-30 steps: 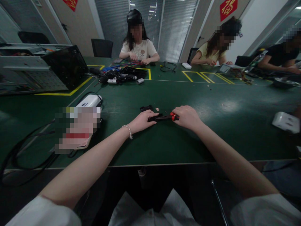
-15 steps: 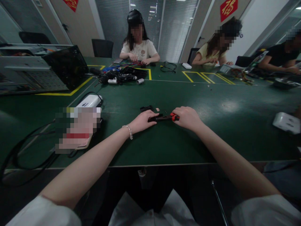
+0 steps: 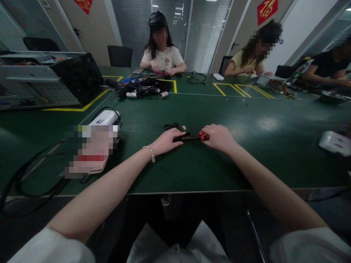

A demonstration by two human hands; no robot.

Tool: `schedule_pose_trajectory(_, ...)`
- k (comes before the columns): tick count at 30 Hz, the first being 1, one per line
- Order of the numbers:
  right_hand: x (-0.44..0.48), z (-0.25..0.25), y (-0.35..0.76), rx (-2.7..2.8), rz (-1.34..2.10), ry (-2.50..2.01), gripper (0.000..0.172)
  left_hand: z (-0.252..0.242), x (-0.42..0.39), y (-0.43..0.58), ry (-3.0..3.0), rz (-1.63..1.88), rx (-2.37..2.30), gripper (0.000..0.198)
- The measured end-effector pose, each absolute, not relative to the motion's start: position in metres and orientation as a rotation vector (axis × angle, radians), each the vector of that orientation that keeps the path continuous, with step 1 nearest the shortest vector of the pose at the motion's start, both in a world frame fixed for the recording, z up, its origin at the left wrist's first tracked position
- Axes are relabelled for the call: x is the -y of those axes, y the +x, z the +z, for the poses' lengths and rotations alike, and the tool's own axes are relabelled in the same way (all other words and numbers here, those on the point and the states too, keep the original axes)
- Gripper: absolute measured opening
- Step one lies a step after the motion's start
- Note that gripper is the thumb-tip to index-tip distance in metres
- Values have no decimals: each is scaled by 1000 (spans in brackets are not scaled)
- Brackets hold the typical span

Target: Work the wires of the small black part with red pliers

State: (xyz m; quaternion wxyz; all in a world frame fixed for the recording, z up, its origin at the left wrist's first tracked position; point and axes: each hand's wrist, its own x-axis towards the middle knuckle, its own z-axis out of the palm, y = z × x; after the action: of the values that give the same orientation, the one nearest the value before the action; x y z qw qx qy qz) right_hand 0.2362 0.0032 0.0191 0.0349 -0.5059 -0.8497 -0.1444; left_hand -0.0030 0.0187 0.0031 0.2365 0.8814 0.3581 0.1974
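My left hand point(image 3: 166, 141) rests on the green table point(image 3: 192, 168) with its fingers closed on a small black part point(image 3: 179, 138). My right hand point(image 3: 218, 137) is closed round a red-and-black handled screwdriver point(image 3: 199, 136) whose shaft points left into that part. Another small black piece point(image 3: 171, 126) and a few tiny bits lie just behind the hands.
A white box point(image 3: 105, 117) with black cables lies at the left, beyond it an open computer case point(image 3: 41, 78). Tools and cables point(image 3: 139, 88) sit at the far middle. Three other people work at the far side. A white device point(image 3: 334, 143) lies at the right.
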Motion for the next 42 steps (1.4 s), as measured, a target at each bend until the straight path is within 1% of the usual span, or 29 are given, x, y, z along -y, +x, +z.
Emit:
schedule_pose_trajectory(17,-3,19,236,2625,-418,-1569,23,5,-18,-3,2413,510,-990,43)
schedule_pose_trajectory(25,-4,20,237,2619,-484,-1521,23,1,-19,-3,2419,536,-977,45)
schedule_pose_trajectory(42,-4,19,238,2613,-418,-1544,23,4,-18,-4,2414,511,-981,45)
